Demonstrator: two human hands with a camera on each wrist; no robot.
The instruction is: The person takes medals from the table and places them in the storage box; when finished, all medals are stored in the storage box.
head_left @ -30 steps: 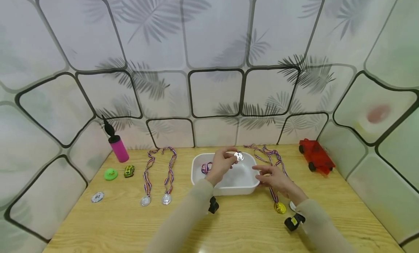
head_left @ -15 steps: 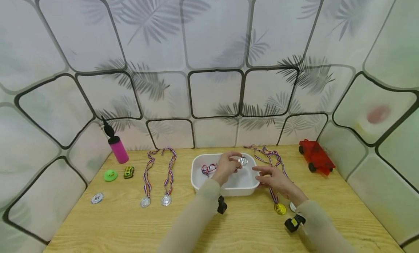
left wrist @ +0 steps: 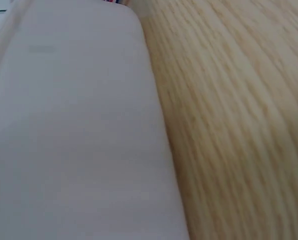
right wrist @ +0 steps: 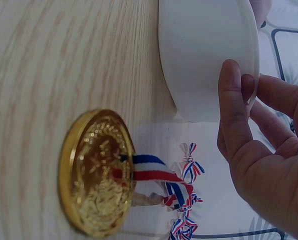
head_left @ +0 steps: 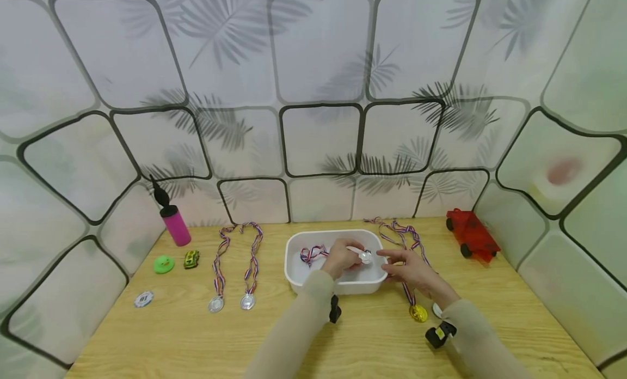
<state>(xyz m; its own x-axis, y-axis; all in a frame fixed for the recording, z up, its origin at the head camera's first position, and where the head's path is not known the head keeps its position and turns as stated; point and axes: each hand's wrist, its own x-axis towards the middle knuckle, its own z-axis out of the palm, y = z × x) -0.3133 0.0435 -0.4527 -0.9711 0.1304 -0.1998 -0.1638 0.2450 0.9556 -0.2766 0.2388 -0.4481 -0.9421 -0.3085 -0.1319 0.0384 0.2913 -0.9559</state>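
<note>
A white plastic basin point(head_left: 338, 287) sits at the middle of the table. Inside it, my left hand point(head_left: 343, 257) pinches a silver medal point(head_left: 366, 256) low over the right part of the floor. A striped ribbon point(head_left: 308, 254) lies at the basin's left side. My right hand point(head_left: 410, 269) grips the right rim, with thumb and fingers on either side of the wall point(right wrist: 204, 55) in the right wrist view. Close below that hand lies a gold medal point(head_left: 418, 313) on its striped ribbon. The left wrist view shows the basin's outer wall point(left wrist: 84, 130); the left hand is outside it.
Left of the basin lie two silver medals point(head_left: 247, 301) on ribbons, a small toy car point(head_left: 191, 259), a green duck point(head_left: 164, 264) and a round chip point(head_left: 143, 299). A pink pump point(head_left: 176, 226) stands behind them. At the back right is a red toy car point(head_left: 472, 235).
My left hand has moved right and lower into the basin with the silver medal, uncovering more of the ribbon behind it. The right hand has stayed at the rim.
</note>
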